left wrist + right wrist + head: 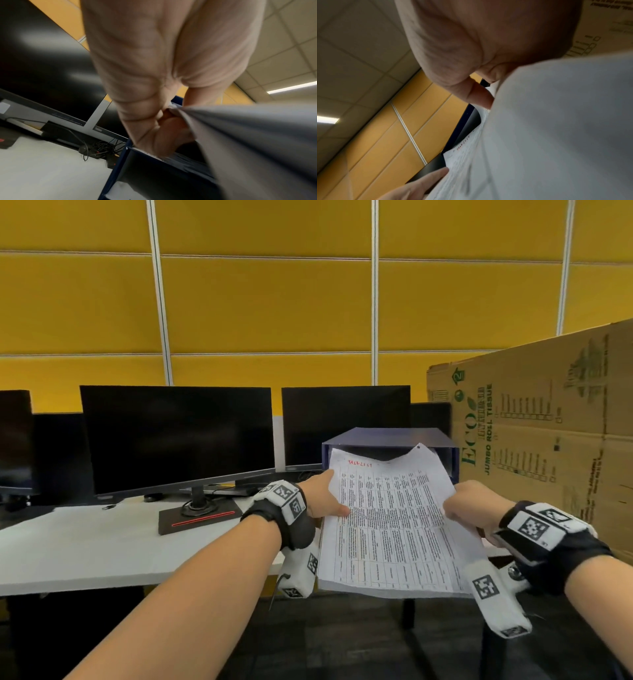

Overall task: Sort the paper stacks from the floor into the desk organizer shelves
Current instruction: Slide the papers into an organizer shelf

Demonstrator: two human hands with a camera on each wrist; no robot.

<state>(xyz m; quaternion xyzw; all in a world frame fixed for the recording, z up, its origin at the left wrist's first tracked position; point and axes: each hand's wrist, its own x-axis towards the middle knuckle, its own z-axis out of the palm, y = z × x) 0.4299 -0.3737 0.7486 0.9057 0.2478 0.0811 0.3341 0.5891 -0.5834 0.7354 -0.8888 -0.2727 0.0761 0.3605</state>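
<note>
A stack of printed white paper (390,525) with tables and a red heading is held in the air in front of the dark blue desk organizer (387,438). Its far edge sags at the organizer's top opening. My left hand (323,498) grips the stack's left edge, thumb on top. My right hand (460,503) grips the right edge. In the left wrist view the left hand (159,121) pinches the paper (248,135) above the organizer's shelves (123,155). The right wrist view shows the right hand (477,97) on the paper (556,121).
The organizer stands on a white desk (85,546) with several black monitors (178,436) to its left. A large cardboard box (548,419) rises close on the right. A yellow panelled wall (267,302) is behind. Dark floor lies below.
</note>
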